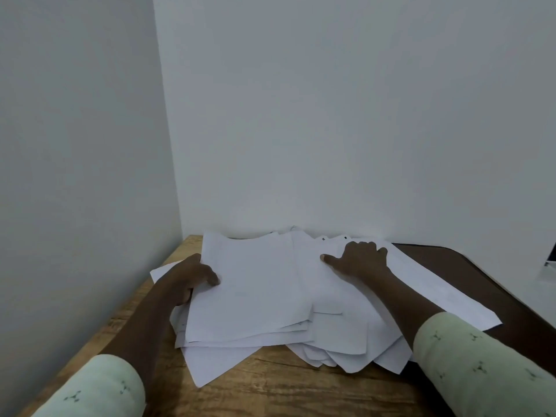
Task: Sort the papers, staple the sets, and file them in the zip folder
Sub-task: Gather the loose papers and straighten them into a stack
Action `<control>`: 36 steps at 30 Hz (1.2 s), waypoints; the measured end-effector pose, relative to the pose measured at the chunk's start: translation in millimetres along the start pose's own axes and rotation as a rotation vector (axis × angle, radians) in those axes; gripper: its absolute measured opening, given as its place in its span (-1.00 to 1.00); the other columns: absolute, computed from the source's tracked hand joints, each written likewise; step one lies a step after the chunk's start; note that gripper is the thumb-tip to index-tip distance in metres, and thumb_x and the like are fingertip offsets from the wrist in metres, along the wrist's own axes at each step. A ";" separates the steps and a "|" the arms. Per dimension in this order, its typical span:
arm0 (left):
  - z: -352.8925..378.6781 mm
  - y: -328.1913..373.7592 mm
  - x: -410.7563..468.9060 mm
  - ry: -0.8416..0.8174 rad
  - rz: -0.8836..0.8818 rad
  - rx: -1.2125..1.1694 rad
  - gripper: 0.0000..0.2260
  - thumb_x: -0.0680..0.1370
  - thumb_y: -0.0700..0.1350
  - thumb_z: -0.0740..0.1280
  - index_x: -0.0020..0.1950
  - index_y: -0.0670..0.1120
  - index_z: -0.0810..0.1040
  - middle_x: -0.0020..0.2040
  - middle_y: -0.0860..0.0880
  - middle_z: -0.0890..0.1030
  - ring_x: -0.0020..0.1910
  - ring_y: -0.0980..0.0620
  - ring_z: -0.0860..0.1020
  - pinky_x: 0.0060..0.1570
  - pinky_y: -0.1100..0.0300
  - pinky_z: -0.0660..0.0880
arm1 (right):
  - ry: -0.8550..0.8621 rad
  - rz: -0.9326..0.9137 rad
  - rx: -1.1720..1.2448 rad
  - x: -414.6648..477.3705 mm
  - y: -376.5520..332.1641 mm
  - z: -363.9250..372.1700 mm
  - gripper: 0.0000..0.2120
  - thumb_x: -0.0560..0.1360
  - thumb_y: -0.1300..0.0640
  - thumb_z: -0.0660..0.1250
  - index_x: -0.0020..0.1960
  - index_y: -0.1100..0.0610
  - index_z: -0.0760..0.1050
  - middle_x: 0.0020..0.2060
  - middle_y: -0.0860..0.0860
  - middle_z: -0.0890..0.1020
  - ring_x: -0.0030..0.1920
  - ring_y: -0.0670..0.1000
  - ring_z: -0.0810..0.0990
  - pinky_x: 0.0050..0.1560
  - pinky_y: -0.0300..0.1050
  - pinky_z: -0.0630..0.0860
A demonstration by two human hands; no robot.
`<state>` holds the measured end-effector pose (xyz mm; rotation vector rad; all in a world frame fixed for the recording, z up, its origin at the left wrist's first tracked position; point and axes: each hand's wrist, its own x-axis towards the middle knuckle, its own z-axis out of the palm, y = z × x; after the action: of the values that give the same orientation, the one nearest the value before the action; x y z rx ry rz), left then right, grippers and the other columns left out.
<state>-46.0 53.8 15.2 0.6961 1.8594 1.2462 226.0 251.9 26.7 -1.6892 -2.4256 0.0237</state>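
Left hand (192,276) gripping papers (255,293), right hand (359,260) flat

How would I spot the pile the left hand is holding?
Start at the wooden table in the corner. The left hand grips the left stack of white paper there. Unlike the fanned-out sheets under the right hand, it's roughly squared.

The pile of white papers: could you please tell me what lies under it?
The papers lie on the wooden table, and their right side overlaps a dark brown surface. Anything else beneath them is hidden by the sheets and cannot be seen.
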 end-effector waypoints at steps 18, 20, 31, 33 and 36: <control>-0.1 4.1 -29.7 -0.003 -0.006 -0.146 -0.54 0.45 -0.43 0.32 0.33 -0.17 0.44 0.18 -0.29 0.58 0.10 -0.31 0.58 0.03 -0.11 0.56 | -0.151 0.163 0.792 3.5 50.3 -33.1 -0.76 0.42 0.24 0.50 0.04 0.29 0.56 0.15 0.27 0.60 0.17 0.26 0.58 0.23 0.15 0.52; -3.9 -0.5 -30.9 0.030 -0.007 -0.196 -0.61 0.51 -0.46 0.26 0.30 -0.20 0.44 0.13 -0.28 0.59 0.01 -0.26 0.58 -0.06 -0.05 0.53 | -0.196 0.269 0.993 -3.4 79.4 -47.2 -0.70 0.43 0.31 0.48 0.13 0.35 0.54 0.19 0.34 0.58 0.20 0.32 0.56 0.24 0.25 0.48; 40.1 5.7 -56.0 -0.334 0.124 -0.413 -0.55 0.49 -0.41 0.36 0.30 -0.04 0.48 0.20 -0.21 0.63 0.16 -0.25 0.61 0.01 -0.13 0.63 | -0.534 0.235 1.232 -42.8 109.1 -53.3 -0.50 0.42 0.25 0.47 0.34 0.26 0.48 0.19 0.23 0.62 0.21 0.23 0.58 0.30 0.26 0.43; 58.1 7.2 -55.2 -0.340 0.128 -0.245 -0.44 0.45 -0.40 0.44 0.37 -0.05 0.42 0.23 -0.20 0.62 0.20 -0.25 0.59 0.20 -0.20 0.53 | -0.623 0.193 1.129 -46.4 99.9 -51.1 -0.30 0.20 0.15 0.65 0.29 0.24 0.52 0.13 0.21 0.66 0.17 0.23 0.62 0.26 0.25 0.48; 85.0 10.2 -48.0 -0.149 0.079 -0.169 -0.44 0.44 -0.46 0.39 0.37 -0.13 0.35 0.19 -0.27 0.58 0.13 -0.25 0.58 0.17 -0.17 0.53 | -0.647 0.197 1.215 -49.3 80.2 -46.9 -0.30 0.25 -0.10 0.60 0.28 0.22 0.53 0.10 0.18 0.68 0.14 0.19 0.64 0.19 0.18 0.54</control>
<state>51.6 62.9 20.5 0.7543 1.5988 1.3463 324.5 229.9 56.3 -1.3155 -1.7255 1.8474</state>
